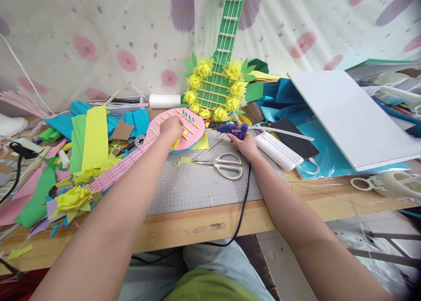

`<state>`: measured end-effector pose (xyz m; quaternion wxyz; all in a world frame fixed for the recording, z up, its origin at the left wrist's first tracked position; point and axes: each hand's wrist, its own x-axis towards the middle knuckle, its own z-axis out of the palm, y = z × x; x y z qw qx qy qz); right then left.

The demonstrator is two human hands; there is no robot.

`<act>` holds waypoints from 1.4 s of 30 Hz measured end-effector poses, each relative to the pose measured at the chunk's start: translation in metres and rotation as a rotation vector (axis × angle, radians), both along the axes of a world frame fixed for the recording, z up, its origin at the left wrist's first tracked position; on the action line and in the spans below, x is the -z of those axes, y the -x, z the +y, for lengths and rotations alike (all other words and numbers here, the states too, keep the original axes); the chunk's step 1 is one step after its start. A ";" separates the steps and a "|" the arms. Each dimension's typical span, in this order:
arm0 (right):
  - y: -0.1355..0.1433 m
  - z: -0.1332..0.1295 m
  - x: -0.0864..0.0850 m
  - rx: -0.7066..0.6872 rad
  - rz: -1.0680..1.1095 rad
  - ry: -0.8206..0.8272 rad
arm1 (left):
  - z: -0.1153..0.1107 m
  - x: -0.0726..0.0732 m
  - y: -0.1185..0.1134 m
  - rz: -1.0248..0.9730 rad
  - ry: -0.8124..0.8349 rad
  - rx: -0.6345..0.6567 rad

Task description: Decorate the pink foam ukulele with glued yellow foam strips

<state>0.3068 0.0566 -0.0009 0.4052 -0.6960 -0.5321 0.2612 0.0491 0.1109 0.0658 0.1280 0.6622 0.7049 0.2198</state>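
My left hand [171,128] rests over the pink round body [194,132] of a paper guitar, its fingers curled closed; what they hold, if anything, is hidden. A bit of yellow paper [175,145] shows just below that hand. Thin yellow strips and small blue pegs stand on the pink body, and its pink neck [120,165] slants toward the lower left. My right hand [245,145] grips a blue hot glue gun [232,129], nozzle pointing left toward the guitar, with a long glue stick [283,132] out of its back. Grey-handled scissors [226,164] lie between my forearms.
A green paper guitar [213,88] with yellow flowers leans at the back. Paper scraps [94,138] crowd the left. A white power bank [279,151] and white board [358,116] lie right, a tape dispenser [391,183] farther right. The gun's black cord [243,204] crosses the cutting mat [197,195].
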 end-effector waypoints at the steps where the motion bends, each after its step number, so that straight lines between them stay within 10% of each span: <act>1: 0.000 0.000 0.000 0.004 0.003 0.002 | 0.002 0.001 0.001 -0.011 0.003 -0.004; 29: 0.003 -0.003 -0.001 -0.017 0.039 -0.026 | -0.038 -0.011 0.000 -0.266 -0.309 -0.001; 42: 0.006 -0.016 -0.015 -0.163 0.166 -0.041 | -0.099 0.069 -0.035 -0.914 -0.246 -0.008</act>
